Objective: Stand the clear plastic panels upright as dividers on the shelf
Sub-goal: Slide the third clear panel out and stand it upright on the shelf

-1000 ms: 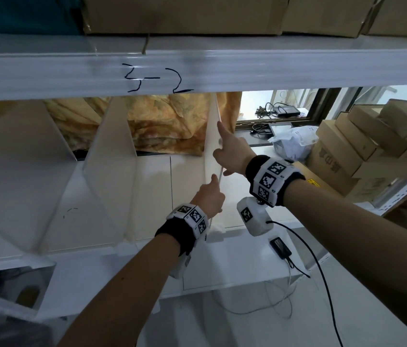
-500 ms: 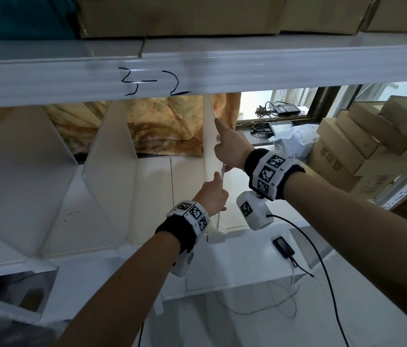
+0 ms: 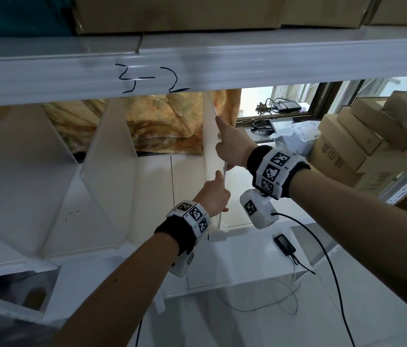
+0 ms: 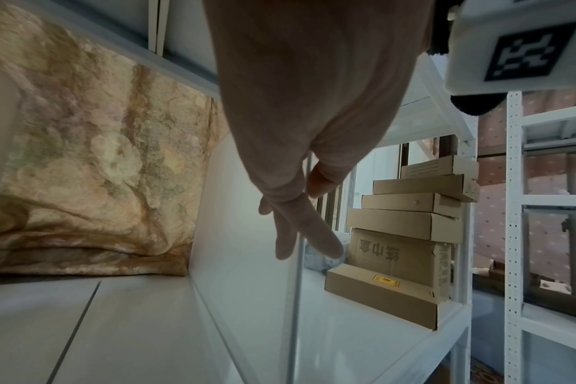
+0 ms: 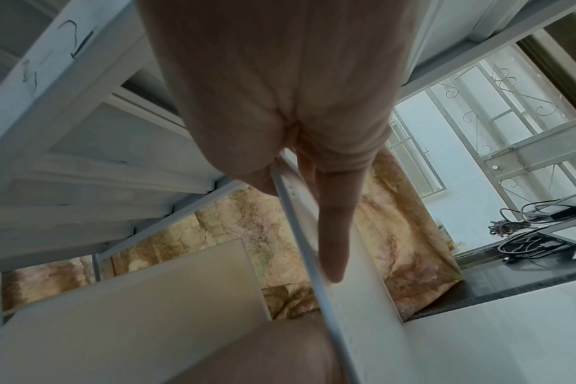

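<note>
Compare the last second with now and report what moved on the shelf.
Little changed. The top of the clear panel shifted slightly left, bringing it closer to upright. The right hand went with it, index finger along the front edge. The left hand kept its pinch lower on that edge. The two panels further left stayed standing in place.

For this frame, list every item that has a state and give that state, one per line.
Right panel: upright on the shelf, front edge held by both hands.
Middle panel: standing, free of hands.
Left panel: standing, free of hands.
Left hand: grips the right panel's edge low down.
Right hand: pinches the same edge higher up, index finger extended.
</note>
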Demonstrator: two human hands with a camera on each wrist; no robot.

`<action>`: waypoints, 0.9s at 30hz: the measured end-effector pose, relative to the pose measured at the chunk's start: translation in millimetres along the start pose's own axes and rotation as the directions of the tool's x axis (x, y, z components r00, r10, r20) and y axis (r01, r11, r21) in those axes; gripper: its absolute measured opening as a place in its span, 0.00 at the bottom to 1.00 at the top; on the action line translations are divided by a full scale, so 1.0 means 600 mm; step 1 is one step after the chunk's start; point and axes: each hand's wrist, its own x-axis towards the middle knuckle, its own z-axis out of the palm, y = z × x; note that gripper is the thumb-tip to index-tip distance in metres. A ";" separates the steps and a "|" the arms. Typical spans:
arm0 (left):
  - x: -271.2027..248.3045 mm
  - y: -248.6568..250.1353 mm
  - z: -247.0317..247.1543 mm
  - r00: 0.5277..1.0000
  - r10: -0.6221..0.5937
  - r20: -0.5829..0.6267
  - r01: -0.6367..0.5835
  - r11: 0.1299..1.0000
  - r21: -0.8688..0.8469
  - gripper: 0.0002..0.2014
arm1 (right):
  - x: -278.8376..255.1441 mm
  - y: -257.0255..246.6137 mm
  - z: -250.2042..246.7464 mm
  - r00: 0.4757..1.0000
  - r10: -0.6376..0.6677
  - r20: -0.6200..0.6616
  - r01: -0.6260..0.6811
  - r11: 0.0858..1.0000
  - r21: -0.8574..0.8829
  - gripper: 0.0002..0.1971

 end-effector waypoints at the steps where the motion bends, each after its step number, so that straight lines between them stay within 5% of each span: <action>1: -0.001 -0.002 0.001 1.000 -0.001 0.001 0.001 1.000 0.005 0.27 | 0.001 0.001 0.001 1.000 -0.003 -0.004 0.003 1.000 -0.007 0.29; 23: 0.022 -0.045 0.036 0.995 0.072 -0.062 -0.057 0.976 0.212 0.35 | 0.000 0.025 0.031 0.994 -0.071 -0.086 0.071 0.997 -0.006 0.34; 27: 0.002 -0.069 0.057 0.991 0.121 -0.059 -0.112 0.985 0.133 0.33 | -0.027 0.043 0.059 0.996 -0.039 -0.078 0.042 0.998 0.047 0.37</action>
